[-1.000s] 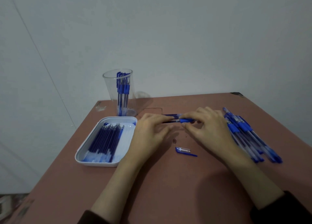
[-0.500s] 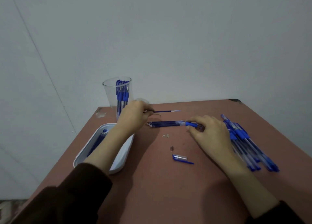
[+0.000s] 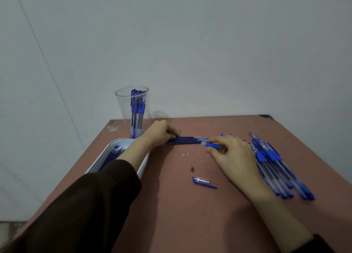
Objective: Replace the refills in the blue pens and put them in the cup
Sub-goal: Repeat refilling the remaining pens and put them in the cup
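My left hand [image 3: 160,132] reaches across the white tray [image 3: 122,141], and its curled fingertips pinch the left end of a dark blue refill [image 3: 183,138] that lies with a few other loose refills on the table. My right hand [image 3: 233,154] grips an opened blue pen [image 3: 212,145] by its blue grip section, with the open end pointing left toward those refills. The clear cup [image 3: 126,108] stands at the back left with several blue pens upright in it. Several fresh refills [image 3: 112,154] lie in the tray, partly hidden by my left sleeve.
A pile of several blue pens [image 3: 276,167] lies on the right, partly under my right wrist. A pen cap [image 3: 202,182], a small metal tip [image 3: 192,169] and pale scraps [image 3: 186,154] lie mid-table. The wall rises just behind the table's far edge.
My left hand pulled a refill out of the pen, carried it left, then lowered it onto the loose refills. My right hand stayed put with the pen.
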The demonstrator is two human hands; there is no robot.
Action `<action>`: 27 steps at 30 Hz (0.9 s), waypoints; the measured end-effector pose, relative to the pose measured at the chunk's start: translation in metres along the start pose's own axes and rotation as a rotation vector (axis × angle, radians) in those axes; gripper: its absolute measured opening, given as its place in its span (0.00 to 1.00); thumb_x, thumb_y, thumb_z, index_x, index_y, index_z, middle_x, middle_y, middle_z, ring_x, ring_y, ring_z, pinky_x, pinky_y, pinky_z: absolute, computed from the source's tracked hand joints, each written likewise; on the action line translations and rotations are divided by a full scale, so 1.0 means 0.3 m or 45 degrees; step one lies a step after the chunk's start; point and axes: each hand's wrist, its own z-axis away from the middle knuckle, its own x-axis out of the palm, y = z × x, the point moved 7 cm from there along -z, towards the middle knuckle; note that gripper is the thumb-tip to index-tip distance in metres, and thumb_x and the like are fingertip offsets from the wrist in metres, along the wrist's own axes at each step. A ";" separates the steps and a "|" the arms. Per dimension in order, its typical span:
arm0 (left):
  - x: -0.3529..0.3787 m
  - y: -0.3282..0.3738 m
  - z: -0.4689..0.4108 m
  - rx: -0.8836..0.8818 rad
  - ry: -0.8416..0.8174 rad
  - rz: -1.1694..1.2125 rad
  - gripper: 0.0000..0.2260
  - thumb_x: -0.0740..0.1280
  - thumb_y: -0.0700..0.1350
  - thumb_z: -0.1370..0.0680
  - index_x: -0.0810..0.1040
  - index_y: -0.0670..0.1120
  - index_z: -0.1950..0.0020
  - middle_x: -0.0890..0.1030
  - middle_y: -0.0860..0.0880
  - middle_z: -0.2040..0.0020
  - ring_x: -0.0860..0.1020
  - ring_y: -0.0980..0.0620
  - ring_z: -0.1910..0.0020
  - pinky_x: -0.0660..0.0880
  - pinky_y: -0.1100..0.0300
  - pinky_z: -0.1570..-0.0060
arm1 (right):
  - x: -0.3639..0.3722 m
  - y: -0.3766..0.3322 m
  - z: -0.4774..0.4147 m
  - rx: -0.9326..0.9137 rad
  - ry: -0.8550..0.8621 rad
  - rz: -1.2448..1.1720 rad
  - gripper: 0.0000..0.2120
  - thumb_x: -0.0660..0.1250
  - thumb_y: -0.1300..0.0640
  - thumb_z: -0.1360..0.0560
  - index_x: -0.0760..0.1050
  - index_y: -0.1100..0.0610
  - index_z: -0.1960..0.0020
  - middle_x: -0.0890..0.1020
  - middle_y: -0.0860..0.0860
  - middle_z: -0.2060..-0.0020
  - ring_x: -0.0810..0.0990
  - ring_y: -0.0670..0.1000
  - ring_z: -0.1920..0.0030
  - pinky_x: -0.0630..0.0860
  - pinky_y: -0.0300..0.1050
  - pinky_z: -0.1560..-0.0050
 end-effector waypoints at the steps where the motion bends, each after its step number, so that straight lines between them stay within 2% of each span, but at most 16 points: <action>1: -0.001 -0.001 0.002 0.000 0.003 0.000 0.09 0.66 0.37 0.23 0.83 0.43 0.45 0.83 0.46 0.45 0.76 0.55 0.53 0.62 0.76 0.55 | 0.001 -0.001 0.000 -0.001 -0.004 0.000 0.09 0.68 0.54 0.27 0.81 0.47 0.47 0.81 0.48 0.58 0.76 0.51 0.53 0.70 0.53 0.45; 5: -0.007 0.001 0.013 0.010 0.023 -0.004 0.12 0.63 0.35 0.22 0.81 0.42 0.41 0.81 0.46 0.42 0.78 0.51 0.44 0.62 0.78 0.54 | -0.001 -0.002 0.001 -0.002 -0.007 -0.007 0.09 0.68 0.54 0.27 0.81 0.47 0.48 0.81 0.47 0.57 0.75 0.50 0.53 0.70 0.53 0.45; 8: -0.019 -0.003 0.034 0.003 0.049 0.017 0.16 0.59 0.33 0.22 0.80 0.43 0.40 0.81 0.44 0.42 0.78 0.49 0.44 0.64 0.75 0.54 | 0.003 -0.002 0.001 -0.019 -0.006 -0.005 0.09 0.68 0.53 0.27 0.81 0.47 0.48 0.81 0.47 0.58 0.75 0.50 0.54 0.71 0.53 0.46; 11: -0.061 -0.008 0.085 -0.012 0.144 0.099 0.13 0.61 0.35 0.22 0.80 0.42 0.41 0.82 0.45 0.44 0.79 0.50 0.45 0.65 0.74 0.53 | 0.008 -0.004 0.000 -0.040 0.002 -0.013 0.08 0.69 0.54 0.28 0.81 0.47 0.49 0.78 0.45 0.62 0.72 0.48 0.57 0.70 0.50 0.48; 14: -0.135 -0.033 0.166 -0.034 0.267 0.150 0.09 0.66 0.39 0.23 0.82 0.44 0.45 0.84 0.48 0.51 0.80 0.56 0.53 0.68 0.75 0.57 | 0.015 -0.013 0.002 -0.074 -0.008 -0.007 0.08 0.69 0.54 0.28 0.82 0.47 0.50 0.77 0.44 0.64 0.71 0.47 0.59 0.69 0.48 0.51; 17: -0.187 -0.093 0.248 -0.130 0.282 0.035 0.05 0.69 0.42 0.25 0.83 0.45 0.51 0.82 0.50 0.59 0.75 0.63 0.67 0.68 0.75 0.66 | 0.019 -0.023 0.006 -0.092 -0.023 -0.016 0.07 0.70 0.55 0.29 0.82 0.48 0.51 0.79 0.47 0.63 0.74 0.49 0.58 0.69 0.48 0.52; 21: -0.176 -0.172 0.323 -0.303 0.148 -0.189 0.05 0.71 0.44 0.27 0.84 0.44 0.54 0.83 0.47 0.56 0.79 0.53 0.61 0.73 0.62 0.60 | 0.020 -0.029 0.008 -0.108 -0.027 -0.028 0.07 0.71 0.56 0.29 0.82 0.49 0.52 0.82 0.48 0.62 0.77 0.51 0.58 0.69 0.46 0.56; 24: -0.139 -0.202 0.350 -0.389 0.064 -0.238 0.06 0.73 0.47 0.29 0.84 0.45 0.57 0.83 0.47 0.57 0.80 0.49 0.59 0.74 0.59 0.60 | 0.019 -0.032 0.011 -0.117 -0.036 -0.031 0.06 0.71 0.56 0.29 0.82 0.49 0.52 0.81 0.49 0.62 0.76 0.51 0.58 0.67 0.45 0.57; 27: -0.129 -0.210 0.349 -0.445 0.079 -0.253 0.07 0.72 0.47 0.30 0.81 0.43 0.61 0.82 0.47 0.61 0.80 0.45 0.59 0.73 0.59 0.63 | 0.018 -0.035 0.012 -0.122 -0.044 -0.031 0.06 0.71 0.57 0.29 0.83 0.50 0.52 0.81 0.49 0.62 0.77 0.52 0.58 0.70 0.46 0.56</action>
